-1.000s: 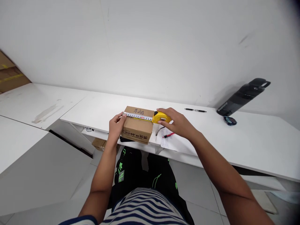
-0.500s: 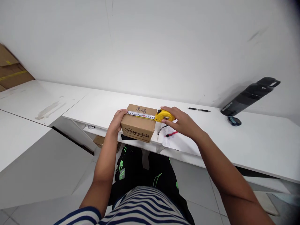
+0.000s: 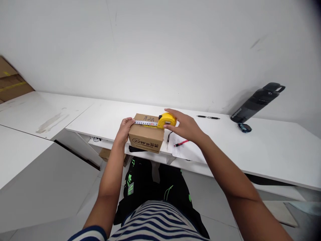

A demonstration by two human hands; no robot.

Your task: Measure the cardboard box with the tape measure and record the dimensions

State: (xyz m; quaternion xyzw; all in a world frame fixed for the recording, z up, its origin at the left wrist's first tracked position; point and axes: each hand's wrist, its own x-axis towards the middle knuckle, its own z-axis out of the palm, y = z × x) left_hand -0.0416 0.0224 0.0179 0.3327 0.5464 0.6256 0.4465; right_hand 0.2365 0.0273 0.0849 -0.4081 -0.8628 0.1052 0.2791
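A small brown cardboard box (image 3: 145, 139) with dark printing on its front and handwriting on top sits at the white table's front edge. Across its top lies the white blade (image 3: 145, 123) of a yellow tape measure (image 3: 166, 120). At the box's left end, my left hand (image 3: 125, 130) is closed, fingers bent around the blade's end and against the box edge. My right hand (image 3: 184, 124) grips the yellow case between thumb and fingers over the right part of the box top. The blade's very tip is hidden by my left fingers.
Right of the box lie a written sheet of paper (image 3: 184, 152), a red pen (image 3: 181, 143) and a dark cord (image 3: 169, 136). Farther back are a black pen (image 3: 208, 117), a dark bottle (image 3: 254, 105) and a small dark object (image 3: 244, 128). Cardboard boxes (image 3: 11, 80) stand far left.
The tape case has moved left from the box's right edge onto its top, and less blade shows. My right hand moved with it. My left hand stays at the left end. The view shifted slightly.
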